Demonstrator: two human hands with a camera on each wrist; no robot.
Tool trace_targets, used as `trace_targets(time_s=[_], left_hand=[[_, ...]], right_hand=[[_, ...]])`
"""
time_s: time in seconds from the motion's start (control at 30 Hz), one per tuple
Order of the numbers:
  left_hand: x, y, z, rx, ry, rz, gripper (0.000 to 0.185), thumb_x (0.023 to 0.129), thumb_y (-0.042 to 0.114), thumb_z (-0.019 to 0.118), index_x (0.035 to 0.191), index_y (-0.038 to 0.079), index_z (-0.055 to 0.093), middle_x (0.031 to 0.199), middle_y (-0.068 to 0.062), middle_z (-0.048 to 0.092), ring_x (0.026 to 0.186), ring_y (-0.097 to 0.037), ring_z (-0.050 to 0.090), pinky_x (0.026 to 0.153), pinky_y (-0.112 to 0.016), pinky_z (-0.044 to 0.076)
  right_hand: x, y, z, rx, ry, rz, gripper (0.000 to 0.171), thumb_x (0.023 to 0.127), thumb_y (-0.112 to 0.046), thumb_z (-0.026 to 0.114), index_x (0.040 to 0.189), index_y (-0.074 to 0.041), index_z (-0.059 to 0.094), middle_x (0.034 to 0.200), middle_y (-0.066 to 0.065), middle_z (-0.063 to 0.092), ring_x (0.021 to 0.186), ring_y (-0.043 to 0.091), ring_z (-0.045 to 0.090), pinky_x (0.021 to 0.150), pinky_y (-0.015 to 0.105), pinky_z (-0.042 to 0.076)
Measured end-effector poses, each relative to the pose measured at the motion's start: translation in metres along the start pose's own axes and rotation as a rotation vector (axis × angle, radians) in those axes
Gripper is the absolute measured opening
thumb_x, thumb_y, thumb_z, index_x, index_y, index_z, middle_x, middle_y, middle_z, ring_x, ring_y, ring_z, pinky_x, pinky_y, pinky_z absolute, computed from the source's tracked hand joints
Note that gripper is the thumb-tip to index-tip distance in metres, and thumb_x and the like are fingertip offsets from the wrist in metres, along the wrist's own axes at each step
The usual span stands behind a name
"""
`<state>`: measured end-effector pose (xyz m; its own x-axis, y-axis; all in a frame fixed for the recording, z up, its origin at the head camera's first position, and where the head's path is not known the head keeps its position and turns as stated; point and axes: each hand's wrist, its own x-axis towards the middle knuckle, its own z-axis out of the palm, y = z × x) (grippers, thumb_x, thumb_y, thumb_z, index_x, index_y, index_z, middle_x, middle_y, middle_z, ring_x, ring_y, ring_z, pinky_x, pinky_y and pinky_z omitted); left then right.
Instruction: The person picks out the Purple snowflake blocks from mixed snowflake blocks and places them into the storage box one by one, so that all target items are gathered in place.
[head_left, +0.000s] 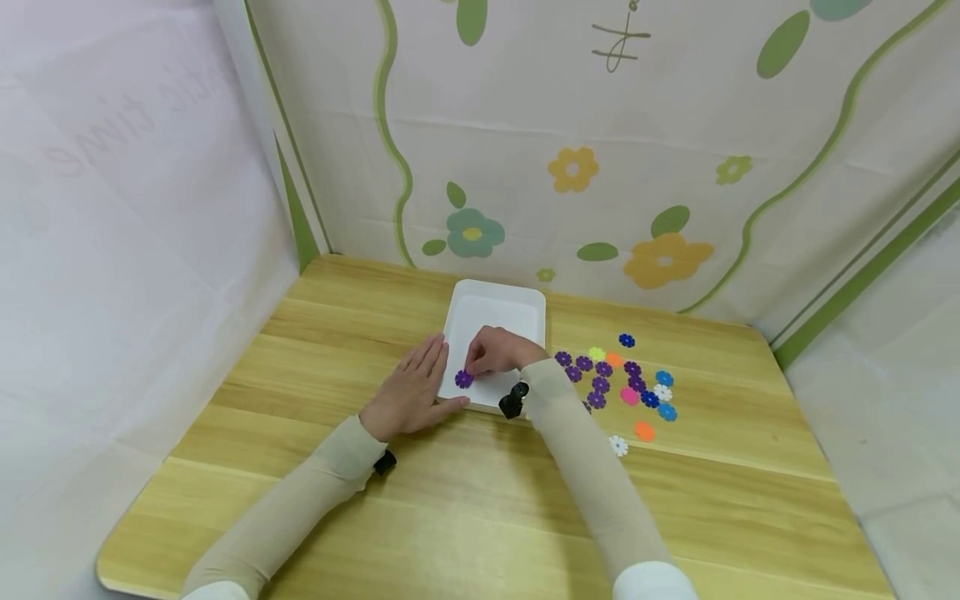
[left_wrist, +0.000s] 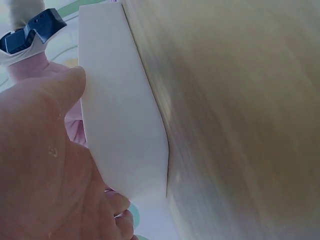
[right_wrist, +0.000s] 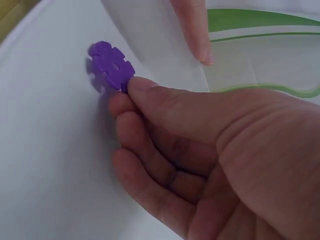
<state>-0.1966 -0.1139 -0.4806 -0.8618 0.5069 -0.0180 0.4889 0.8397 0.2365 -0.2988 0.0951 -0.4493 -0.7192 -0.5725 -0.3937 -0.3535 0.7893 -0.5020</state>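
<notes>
A shallow white tray [head_left: 495, 302] lies on the table. Inside its near-left corner, my right hand [head_left: 498, 350] pinches a purple snowflake disc [head_left: 463, 379] between thumb and index finger. The right wrist view shows this notched purple disc [right_wrist: 112, 65] close over the white tray floor, its other fingers curled beneath the thumb. At the tray's left side rests my left hand [head_left: 408, 396], fingers straight along the edge and thumb by the near rim. In the left wrist view, the left thumb [left_wrist: 72, 82] touches the top of the tray's outer wall [left_wrist: 122, 110].
Right of the tray lie several loose discs: purple discs [head_left: 601, 385], an orange disc [head_left: 644, 431], a white disc [head_left: 618, 446], a pink disc [head_left: 630, 396] and blue discs [head_left: 664, 378]. A flower-printed cloth [head_left: 517, 192] hangs behind the wooden table [head_left: 465, 517].
</notes>
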Motion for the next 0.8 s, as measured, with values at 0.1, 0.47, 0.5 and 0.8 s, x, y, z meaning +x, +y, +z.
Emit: trace_targets(time_s=[0.1,0.47,0.5,0.8], left_hand=[[-0.001,0.001,-0.001,0.0,-0.01,-0.003,0.103,0.104,0.067,0.047,0.165,-0.009,0.014,0.177,-0.025,0.005,0.166,-0.04,0.009,0.135,-0.056,0.017],[-0.002,0.005,-0.006,0.002,-0.029,-0.015,0.102,0.104,0.068,0.046,0.166,-0.007,0.014,0.177,-0.023,0.006,0.166,-0.038,0.009,0.135,-0.055,0.017],[-0.002,0.005,-0.006,0.001,-0.029,-0.016,0.103,0.104,0.069,0.046,0.166,-0.007,0.014,0.177,-0.023,0.005,0.166,-0.039,0.009,0.135,-0.054,0.017],[-0.003,0.005,-0.004,-0.006,-0.015,-0.012,0.103,0.104,0.069,0.045,0.166,-0.008,0.014,0.177,-0.024,0.007,0.166,-0.039,0.01,0.135,-0.054,0.016]], right_hand=[[0.0,-0.001,0.003,-0.005,-0.001,0.01,0.012,0.101,-0.022,0.073,0.095,-0.017,0.082,0.089,-0.005,0.078,0.077,0.01,0.063,0.071,0.022,0.051],[-0.018,-0.007,-0.016,-0.067,0.039,0.006,0.008,0.099,-0.026,0.076,0.1,-0.019,0.081,0.1,-0.004,0.077,0.09,0.013,0.066,0.084,0.03,0.056],[-0.022,-0.007,-0.02,-0.068,0.043,0.003,0.009,0.099,-0.027,0.076,0.101,-0.019,0.08,0.102,-0.004,0.077,0.092,0.013,0.067,0.087,0.031,0.056],[-0.072,0.007,-0.049,-0.078,0.072,-0.031,0.019,0.098,-0.023,0.078,0.112,-0.009,0.077,0.112,0.004,0.077,0.104,0.019,0.071,0.096,0.038,0.06]])
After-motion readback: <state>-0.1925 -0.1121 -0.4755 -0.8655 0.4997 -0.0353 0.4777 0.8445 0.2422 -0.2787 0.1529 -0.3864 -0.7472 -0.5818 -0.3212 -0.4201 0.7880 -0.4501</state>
